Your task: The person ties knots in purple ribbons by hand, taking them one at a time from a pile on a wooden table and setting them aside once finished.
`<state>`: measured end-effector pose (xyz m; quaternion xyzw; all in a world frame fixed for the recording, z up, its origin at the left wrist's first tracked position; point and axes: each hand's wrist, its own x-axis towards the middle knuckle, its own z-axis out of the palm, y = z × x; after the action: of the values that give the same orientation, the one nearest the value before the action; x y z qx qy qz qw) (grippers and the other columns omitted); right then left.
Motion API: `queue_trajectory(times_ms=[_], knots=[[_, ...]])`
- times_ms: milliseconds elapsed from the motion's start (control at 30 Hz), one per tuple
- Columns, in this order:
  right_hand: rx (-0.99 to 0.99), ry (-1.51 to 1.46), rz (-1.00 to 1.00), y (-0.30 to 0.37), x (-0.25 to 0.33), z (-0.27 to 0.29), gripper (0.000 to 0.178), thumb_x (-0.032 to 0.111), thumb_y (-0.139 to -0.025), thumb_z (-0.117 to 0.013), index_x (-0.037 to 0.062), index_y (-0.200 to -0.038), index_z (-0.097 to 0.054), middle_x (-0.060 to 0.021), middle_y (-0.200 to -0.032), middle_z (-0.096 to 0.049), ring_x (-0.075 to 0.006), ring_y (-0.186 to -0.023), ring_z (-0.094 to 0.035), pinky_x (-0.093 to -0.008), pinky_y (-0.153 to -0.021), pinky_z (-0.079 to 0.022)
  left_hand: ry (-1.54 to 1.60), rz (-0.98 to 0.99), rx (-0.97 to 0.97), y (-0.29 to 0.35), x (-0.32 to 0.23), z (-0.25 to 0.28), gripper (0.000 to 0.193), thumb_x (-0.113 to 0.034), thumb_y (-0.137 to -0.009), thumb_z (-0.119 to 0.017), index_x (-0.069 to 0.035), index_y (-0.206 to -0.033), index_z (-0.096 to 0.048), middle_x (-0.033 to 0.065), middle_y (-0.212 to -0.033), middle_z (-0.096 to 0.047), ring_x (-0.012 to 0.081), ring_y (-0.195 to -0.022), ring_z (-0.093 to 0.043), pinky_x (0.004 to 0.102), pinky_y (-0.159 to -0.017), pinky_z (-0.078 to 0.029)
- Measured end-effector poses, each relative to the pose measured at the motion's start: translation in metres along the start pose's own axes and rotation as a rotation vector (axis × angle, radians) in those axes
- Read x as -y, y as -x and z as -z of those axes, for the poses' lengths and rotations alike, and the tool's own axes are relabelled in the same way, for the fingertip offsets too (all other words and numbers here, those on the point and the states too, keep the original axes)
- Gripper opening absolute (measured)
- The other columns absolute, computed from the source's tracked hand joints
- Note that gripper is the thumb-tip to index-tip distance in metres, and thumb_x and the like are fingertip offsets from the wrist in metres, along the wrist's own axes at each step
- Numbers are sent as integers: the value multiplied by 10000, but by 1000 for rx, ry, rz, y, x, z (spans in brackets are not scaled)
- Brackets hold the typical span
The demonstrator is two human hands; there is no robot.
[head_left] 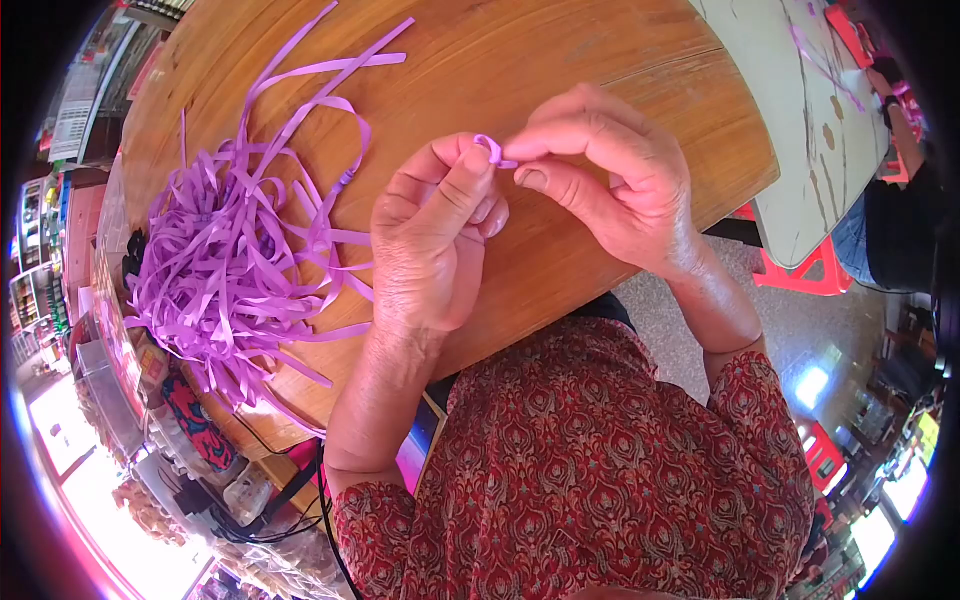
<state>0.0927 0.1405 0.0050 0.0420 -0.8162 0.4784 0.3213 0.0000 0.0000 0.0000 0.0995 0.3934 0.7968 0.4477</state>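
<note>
A short purple ribbon (492,150), bent into a small loop, is held up above the wooden table. My left hand (430,225) pinches the loop between thumb and forefinger, with its other fingers curled in. From the right, my right hand (610,175) comes in with thumb and forefinger close together at the ribbon's short end. Whether those two fingertips grip the end or only touch it is hard to make out. To the left of my left hand lies a big tangled heap of purple ribbons (225,265), with several long strands trailing toward the far side.
The wooden table (620,50) fills the middle; its near edge runs beside my body. A white marbled table (800,130) adjoins on the right, with red plastic stools (805,270) below it. Cables and bagged goods (240,490) crowd the lower left. Another person's arm (905,130) shows at far right.
</note>
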Motion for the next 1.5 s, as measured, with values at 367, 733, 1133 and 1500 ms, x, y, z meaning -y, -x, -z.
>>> queue_trajectory(times_ms=[367,733,1133,1500], knots=[[-84,145,63,0,1,-2,185,-51,-718,-699,1,-881,-627,-94,-816,-614,-186,-725,-592,-262,-629,-470,75,5,19,-1,3,2,114,-117,-885,-600,-27,-954,-608,-7,-811,-579,61,-641,-434,223,-566,-346],[-105,127,11,2,1,-4,162,-88,-699,-652,0,-826,-603,-88,-794,-604,-182,-692,-578,-254,-609,-457,42,-14,-18,0,4,-2,117,-103,-867,-624,-23,-951,-614,12,-844,-604,58,-649,-448,217,-568,-348],[18,401,238,-16,-4,5,182,-36,-682,-696,29,-828,-609,-61,-792,-572,-213,-725,-543,-308,-637,-432,-193,-82,-95,0,-4,-2,106,-27,-834,-644,25,-924,-625,11,-810,-600,35,-608,-438,177,-522,-326],[22,225,188,-13,-10,2,162,-18,-727,-684,16,-876,-628,-77,-823,-589,-209,-727,-571,-286,-622,-454,-392,-137,-140,0,-2,-7,78,-43,-851,-621,10,-903,-598,-25,-795,-566,19,-651,-446,154,-563,-352]])
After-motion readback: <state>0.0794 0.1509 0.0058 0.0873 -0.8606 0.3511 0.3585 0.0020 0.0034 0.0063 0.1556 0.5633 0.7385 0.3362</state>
